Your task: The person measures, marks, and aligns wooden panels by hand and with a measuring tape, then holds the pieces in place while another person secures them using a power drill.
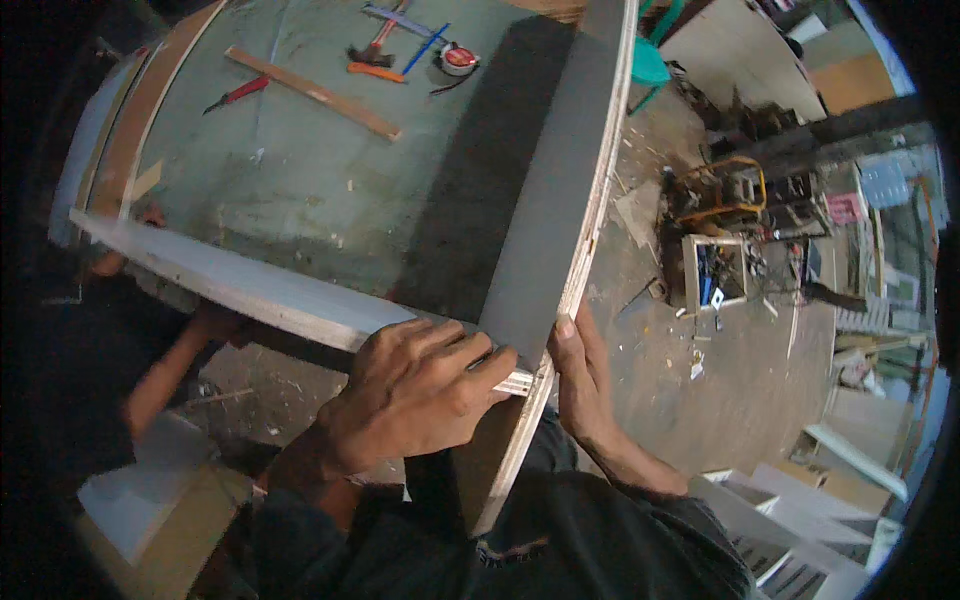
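My left hand (425, 395) is closed over the top edge of a pale near board (265, 285), close to its right end. That end meets the inner face of a long plywood panel (545, 200), which stands on edge and runs from far to near. A short part of the panel sticks out toward me past the joint. My right hand (587, 385) grips the panel from its outer side, thumb on the edge beside the joint; its other fingers are partly hidden. Whether the two boards are fastened cannot be seen.
On the green-grey work surface (330, 190) lie a wood strip (315, 92), red-handled tool (240, 95), hammer (375, 45) and tape measure (458, 60). Another person's forearm (170, 375) is at left. A toolbox (715, 270) and green chair (650, 65) stand at right.
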{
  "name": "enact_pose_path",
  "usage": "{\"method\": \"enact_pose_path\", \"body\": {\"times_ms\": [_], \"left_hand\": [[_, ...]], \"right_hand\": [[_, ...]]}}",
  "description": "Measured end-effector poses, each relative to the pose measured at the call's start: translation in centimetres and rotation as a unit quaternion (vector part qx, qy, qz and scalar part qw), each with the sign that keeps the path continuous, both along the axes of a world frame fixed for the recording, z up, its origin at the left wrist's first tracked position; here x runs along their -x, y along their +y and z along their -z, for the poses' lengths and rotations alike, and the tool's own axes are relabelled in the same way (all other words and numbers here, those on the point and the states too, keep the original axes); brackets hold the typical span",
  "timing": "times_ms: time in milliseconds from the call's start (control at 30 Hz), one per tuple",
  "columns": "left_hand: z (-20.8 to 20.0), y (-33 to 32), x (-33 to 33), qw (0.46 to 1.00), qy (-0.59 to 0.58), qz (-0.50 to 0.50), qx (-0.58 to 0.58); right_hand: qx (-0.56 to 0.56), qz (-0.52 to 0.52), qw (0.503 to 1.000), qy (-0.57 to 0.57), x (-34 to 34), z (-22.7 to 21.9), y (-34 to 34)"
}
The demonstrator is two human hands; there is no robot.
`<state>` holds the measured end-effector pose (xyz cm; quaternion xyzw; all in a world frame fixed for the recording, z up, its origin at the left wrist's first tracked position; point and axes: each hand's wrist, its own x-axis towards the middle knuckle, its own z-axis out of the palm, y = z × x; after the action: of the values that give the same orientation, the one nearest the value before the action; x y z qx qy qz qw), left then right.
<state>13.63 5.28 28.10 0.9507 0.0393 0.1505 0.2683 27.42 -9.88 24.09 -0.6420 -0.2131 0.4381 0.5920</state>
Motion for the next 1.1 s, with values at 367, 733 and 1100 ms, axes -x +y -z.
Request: {"method": "enact_pose_path", "body": {"times_ms": [367,733,1100], "left_hand": [[0.1,0.4,-0.5,0.999,0.036,0.016,-0.033],[0.3,0.5,0.3,0.999,0.019,0.029,-0.025],[0.4,0.6,0.8,0.995,-0.044,0.030,-0.088]], "right_hand": [[-0.045,0.074,0.996,-0.014,5.4,0.5,-1.0],[-0.018,0.002,0.955,-0.295,6.4,0.9,-2.5],[-0.049,0.023,0.961,-0.270,7.0,-0.2,-2.5]]}}
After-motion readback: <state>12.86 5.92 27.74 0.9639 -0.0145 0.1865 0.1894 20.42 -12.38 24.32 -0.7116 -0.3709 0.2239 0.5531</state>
